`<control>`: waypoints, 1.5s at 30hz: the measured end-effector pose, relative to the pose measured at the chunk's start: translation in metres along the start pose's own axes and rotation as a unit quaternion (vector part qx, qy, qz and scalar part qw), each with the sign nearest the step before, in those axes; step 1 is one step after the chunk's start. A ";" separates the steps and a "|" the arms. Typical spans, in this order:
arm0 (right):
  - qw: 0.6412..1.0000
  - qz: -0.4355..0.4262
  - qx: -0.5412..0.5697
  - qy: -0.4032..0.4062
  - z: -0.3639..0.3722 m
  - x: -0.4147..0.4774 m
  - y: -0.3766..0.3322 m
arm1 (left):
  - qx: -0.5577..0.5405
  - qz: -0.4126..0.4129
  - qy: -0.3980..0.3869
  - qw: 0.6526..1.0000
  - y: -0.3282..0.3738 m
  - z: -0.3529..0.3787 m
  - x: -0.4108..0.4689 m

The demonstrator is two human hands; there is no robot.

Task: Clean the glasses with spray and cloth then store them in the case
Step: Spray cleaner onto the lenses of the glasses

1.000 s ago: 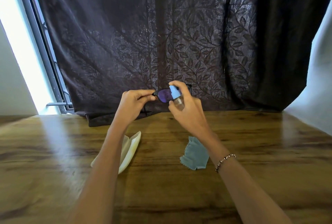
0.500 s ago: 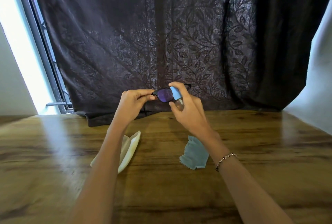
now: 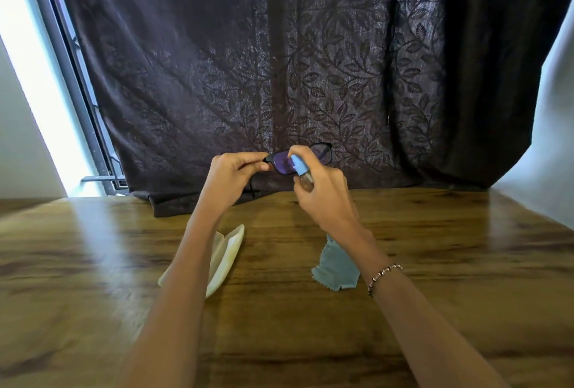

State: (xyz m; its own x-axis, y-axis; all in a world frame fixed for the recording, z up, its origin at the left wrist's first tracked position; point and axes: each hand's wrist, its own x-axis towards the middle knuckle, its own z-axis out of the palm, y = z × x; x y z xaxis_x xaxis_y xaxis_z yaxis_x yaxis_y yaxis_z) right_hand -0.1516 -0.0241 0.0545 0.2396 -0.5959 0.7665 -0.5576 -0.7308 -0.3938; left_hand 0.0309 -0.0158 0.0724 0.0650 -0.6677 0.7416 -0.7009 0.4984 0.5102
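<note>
unmoved, left hand (image 3: 231, 177) pinches glasses (image 3: 281, 164), right hand (image 3: 323, 196) grips spray bottle (image 3: 300, 167); case (image 3: 229, 254) open.

The person's left forearm (image 3: 174, 288) and right forearm (image 3: 435, 322) are both bare along all of their visible length. On the wrist below the right grip (image 3: 323, 198) sits a thin bracelet (image 3: 384, 273): a single strand of small round beads, pale silvery and pinkish ones mixed with darker ones. It lies snug against the wrist, its far side hidden behind the arm.
</note>
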 end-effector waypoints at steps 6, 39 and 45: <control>0.999 0.006 0.027 -0.023 0.000 0.001 0.003 | -0.008 -0.006 -0.008 1.000 -0.001 0.001 0.000; 1.000 -0.006 -0.003 -0.005 -0.007 0.001 0.001 | -0.003 -0.032 -0.021 0.999 -0.003 0.002 -0.001; 1.000 0.004 0.005 0.028 0.000 -0.002 0.000 | -0.006 -0.028 -0.018 0.999 -0.004 0.001 -0.001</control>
State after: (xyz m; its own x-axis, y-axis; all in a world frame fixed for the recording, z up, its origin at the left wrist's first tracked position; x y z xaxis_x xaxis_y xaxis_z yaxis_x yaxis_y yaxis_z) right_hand -0.1523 -0.0232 0.0528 0.1895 -0.5821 0.7908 -0.5510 -0.7296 -0.4050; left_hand 0.0330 -0.0178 0.0690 0.0781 -0.7146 0.6951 -0.6890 0.4653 0.5558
